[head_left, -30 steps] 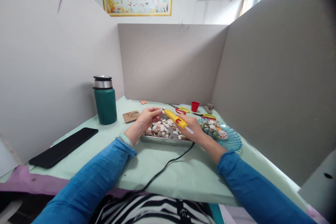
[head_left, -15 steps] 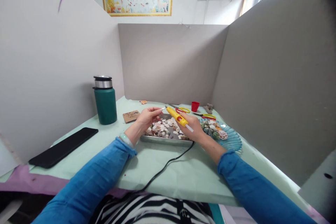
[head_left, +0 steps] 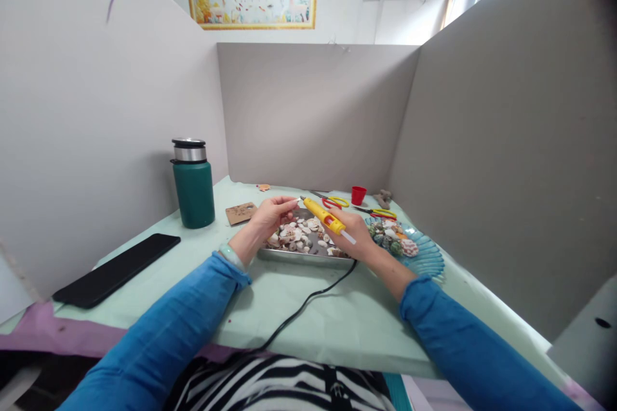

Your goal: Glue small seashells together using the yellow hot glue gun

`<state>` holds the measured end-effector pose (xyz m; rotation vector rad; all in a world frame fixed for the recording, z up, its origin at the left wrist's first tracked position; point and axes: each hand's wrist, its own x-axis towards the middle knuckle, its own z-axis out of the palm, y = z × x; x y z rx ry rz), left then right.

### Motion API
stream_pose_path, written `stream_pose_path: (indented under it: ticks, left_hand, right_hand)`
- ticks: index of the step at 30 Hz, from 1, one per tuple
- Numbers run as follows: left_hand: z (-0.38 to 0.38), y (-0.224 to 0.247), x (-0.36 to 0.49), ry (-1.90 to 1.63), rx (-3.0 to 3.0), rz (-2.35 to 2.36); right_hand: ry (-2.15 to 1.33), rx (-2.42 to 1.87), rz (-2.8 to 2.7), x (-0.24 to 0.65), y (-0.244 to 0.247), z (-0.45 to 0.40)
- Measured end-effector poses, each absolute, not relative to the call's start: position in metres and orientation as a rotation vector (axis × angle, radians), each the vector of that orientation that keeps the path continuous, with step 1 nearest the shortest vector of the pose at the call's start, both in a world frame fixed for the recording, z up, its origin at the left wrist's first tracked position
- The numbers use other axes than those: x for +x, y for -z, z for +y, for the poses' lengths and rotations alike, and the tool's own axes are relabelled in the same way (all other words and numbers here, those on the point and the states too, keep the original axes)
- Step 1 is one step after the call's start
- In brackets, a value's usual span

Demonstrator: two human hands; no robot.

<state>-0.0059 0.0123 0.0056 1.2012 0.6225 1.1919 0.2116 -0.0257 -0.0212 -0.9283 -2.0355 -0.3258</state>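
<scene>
A flat black slab (head_left: pixel 117 271) is lying at the left of the desk (head_left: pixel 337 327), a green insulated bottle (head_left: pixel 193 196) is standing beyond it, and a brown card (head_left: pixel 240 214) is lying near the left hand (head_left: pixel 272 215). That hand's grip is pinching a small white piece (head_left: pixel 298 200), perhaps a shell, above a metal tray (head_left: pixel 299 257) of seashells (head_left: pixel 299 239). The piece is looking light, stiff and possibly brittle, so its edge is calling for a gentle pinch. The yellow hot glue gun (head_left: pixel 319 214) is slanting over the tray, its nozzle at or just beside the piece; contact is too small to tell. The right hand's (head_left: pixel 355 232) grip is wrapping the gun, which is seeming rigid and fairly light; its body, not the likely hot tip, is offering the safe hold. Farther right, a blue plate (head_left: pixel 432 260) is bearing shells.
</scene>
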Motion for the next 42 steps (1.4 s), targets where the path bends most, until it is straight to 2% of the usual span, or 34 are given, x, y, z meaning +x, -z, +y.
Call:
stream_pose_path:
  ticks: [42]
  left_hand:
    - [0.0130,-0.0054,-0.0055,-1.212,1.211,0.615]
  right_hand:
    - [0.285,-0.884,-2.048,0.2112,0.0208,-0.0269]
